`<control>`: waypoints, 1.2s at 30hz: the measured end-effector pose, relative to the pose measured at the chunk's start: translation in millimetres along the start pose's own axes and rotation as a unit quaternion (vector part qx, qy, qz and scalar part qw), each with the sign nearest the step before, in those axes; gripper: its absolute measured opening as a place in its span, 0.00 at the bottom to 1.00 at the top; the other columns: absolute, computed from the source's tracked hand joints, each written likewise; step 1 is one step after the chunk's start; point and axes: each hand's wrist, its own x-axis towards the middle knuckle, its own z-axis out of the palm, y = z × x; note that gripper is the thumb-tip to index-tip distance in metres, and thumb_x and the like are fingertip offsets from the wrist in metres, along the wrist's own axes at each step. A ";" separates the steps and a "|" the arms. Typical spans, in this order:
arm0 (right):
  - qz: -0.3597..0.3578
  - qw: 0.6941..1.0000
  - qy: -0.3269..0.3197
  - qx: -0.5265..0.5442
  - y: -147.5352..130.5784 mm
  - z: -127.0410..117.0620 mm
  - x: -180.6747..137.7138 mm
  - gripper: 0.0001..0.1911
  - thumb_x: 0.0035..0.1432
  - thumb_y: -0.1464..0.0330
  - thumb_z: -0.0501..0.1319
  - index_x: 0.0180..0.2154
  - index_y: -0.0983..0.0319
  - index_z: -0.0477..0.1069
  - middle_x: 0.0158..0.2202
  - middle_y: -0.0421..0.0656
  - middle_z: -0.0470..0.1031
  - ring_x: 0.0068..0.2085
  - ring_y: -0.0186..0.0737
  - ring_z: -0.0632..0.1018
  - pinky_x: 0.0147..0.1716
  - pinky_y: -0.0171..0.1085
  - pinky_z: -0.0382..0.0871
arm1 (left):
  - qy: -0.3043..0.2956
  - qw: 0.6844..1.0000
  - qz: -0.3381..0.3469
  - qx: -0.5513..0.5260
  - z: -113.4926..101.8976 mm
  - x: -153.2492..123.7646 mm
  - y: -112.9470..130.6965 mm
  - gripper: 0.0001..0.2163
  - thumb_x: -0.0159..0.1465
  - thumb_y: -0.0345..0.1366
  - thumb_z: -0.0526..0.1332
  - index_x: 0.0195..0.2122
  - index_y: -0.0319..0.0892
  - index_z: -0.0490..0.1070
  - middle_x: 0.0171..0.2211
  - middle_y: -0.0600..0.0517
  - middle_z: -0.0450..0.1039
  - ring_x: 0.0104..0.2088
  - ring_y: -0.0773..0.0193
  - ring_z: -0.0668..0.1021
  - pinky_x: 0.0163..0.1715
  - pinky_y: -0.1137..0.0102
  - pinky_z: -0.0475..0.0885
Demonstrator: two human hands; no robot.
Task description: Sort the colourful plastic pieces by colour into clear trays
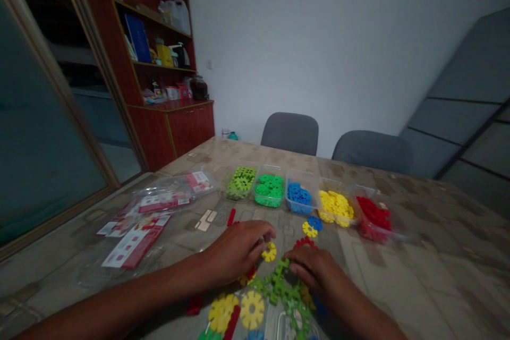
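My left hand (244, 248) is curled, with thumb and fingers closed at the edge of a yellow notched disc (269, 252). Close by on the right, my right hand (321, 270) has its fingers bent over the upper end of a green chain of interlocking pieces (285, 291). Its fingertips are partly hidden. A red notched disc (305, 242) shows just beyond the right hand. Below the left hand lie large yellow discs (252, 309) and a red strip (232, 323). A yellow disc (309, 229) and a blue disc (315, 223) lie farther out.
Clear tubs stand in a row, holding light green (241, 181), green (269, 190), blue (299, 197), yellow (336, 207) and red pieces (374, 217). Plastic packaging with printed cards (137, 240) lies at left. Two grey chairs (290, 133) stand behind the table.
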 end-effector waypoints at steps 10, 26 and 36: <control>0.039 0.998 0.002 -0.058 -1.6 -16.3 -4.2 0.10 0.63 0.73 0.54 0.34 0.63 0.75 0.35 0.47 0.79 0.37 0.42 0.78 0.37 0.36 0.67 | -0.099 0.991 0.085 0.009 5.2 -5.4 9.8 0.18 0.60 0.39 0.67 0.50 0.45 0.65 0.48 0.49 0.71 0.48 0.55 0.72 0.48 0.64 0.67; 0.148 0.962 -0.124 -0.193 -24.2 -24.1 -28.6 0.05 0.55 0.70 0.62 0.35 0.61 0.75 0.38 0.50 0.81 0.38 0.52 0.80 0.35 0.41 0.68 | -0.089 0.990 0.109 0.032 21.0 -0.7 8.2 0.04 0.66 0.37 0.62 0.38 0.42 0.70 0.46 0.48 0.75 0.47 0.55 0.74 0.47 0.64 0.66; 0.131 0.972 -0.112 -0.162 -13.9 -30.8 -27.1 0.06 0.58 0.70 0.59 0.35 0.60 0.75 0.37 0.49 0.81 0.36 0.48 0.80 0.33 0.39 0.67 | -0.143 0.980 0.127 -0.062 -22.4 -3.1 13.8 0.02 0.67 0.33 0.60 0.40 0.43 0.72 0.48 0.49 0.75 0.49 0.60 0.75 0.52 0.67 0.65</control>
